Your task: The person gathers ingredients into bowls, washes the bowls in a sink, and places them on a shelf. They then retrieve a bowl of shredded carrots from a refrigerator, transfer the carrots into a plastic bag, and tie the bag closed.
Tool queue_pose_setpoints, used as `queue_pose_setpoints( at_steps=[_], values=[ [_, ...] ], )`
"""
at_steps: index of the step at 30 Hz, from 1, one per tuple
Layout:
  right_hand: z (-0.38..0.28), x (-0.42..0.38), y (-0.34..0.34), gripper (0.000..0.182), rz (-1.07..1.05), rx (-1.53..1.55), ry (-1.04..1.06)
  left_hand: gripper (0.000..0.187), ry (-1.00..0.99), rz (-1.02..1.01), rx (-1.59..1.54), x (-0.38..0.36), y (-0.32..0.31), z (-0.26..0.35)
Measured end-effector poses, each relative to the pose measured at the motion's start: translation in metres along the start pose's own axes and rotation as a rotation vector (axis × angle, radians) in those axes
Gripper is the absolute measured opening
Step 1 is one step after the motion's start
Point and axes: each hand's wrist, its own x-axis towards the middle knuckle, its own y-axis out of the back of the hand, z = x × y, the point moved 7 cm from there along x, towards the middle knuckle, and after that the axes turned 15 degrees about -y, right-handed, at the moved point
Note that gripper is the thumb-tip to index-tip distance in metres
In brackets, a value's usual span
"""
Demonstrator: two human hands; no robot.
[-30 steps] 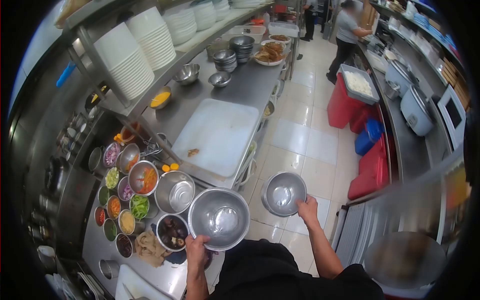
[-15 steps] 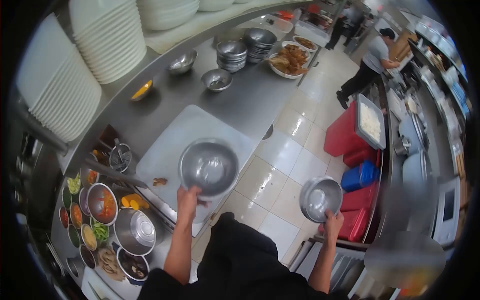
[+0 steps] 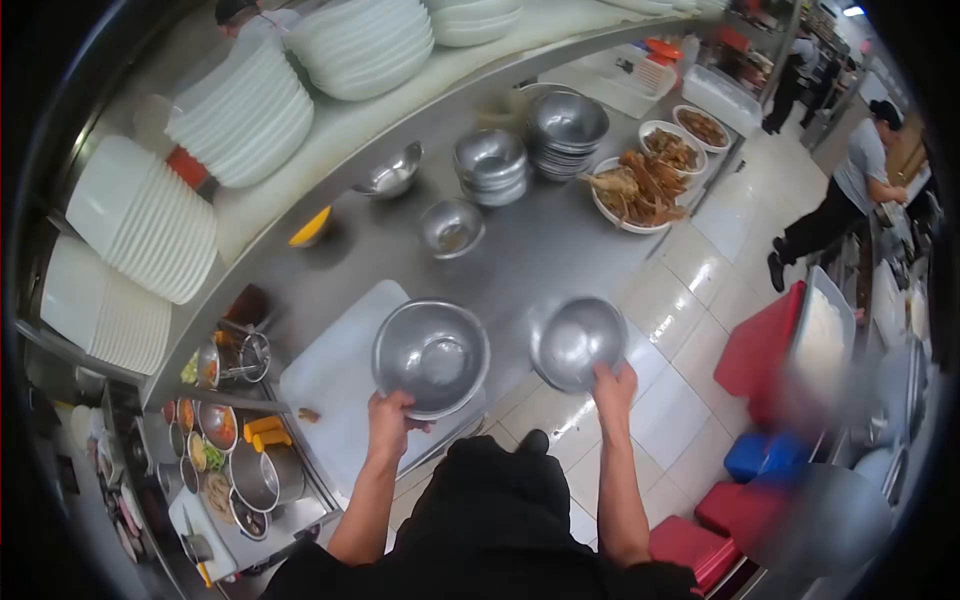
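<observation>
My left hand (image 3: 389,420) grips the near rim of a large steel bowl (image 3: 431,358), held over the white cutting board (image 3: 330,400). A smaller steel bowl (image 3: 580,345) is in my right hand (image 3: 614,385), thumb at its rim, near the counter's front edge. Both bowls look empty and are apart from each other. A small brown food scrap (image 3: 309,415) lies on the board. Beyond the held bowls, a single small bowl (image 3: 452,229) stands on the steel counter (image 3: 400,262).
Stacked bowls (image 3: 568,125) and plates of brown food (image 3: 637,192) stand farther back. White dishes (image 3: 245,115) line the upper shelf. Ingredient containers (image 3: 218,425) sit at left. Red bins (image 3: 760,345) stand at right, with a co-worker (image 3: 850,180) beyond.
The smaller bowl in my right hand has moved left and up, from over the floor to the counter's edge, closer to the large bowl. The camera view has turned.
</observation>
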Motion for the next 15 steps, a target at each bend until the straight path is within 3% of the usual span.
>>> queue_pose_setpoints(
  at_steps=[1,5,8,10,15],
  values=[
    [-0.03,0.016,-0.028,0.03,-0.035,-0.035,0.129,0.029,-0.008,0.058,0.01,-0.003,0.013,0.0],
    [-0.117,0.049,-0.141,0.031,-0.194,-0.09,0.287,0.029,-0.05,0.277,0.029,-0.017,0.031,0.013],
    [-0.147,0.066,-0.221,0.029,-0.249,-0.184,0.41,0.027,-0.054,0.369,0.008,-0.022,0.036,0.007],
    [-0.145,0.088,-0.273,0.031,-0.268,-0.265,0.345,0.029,-0.028,0.395,-0.035,-0.021,0.041,-0.005],
    [-0.151,0.094,-0.291,0.041,-0.076,-0.416,0.378,0.032,0.02,0.385,-0.157,0.003,0.039,-0.034]
  ],
)
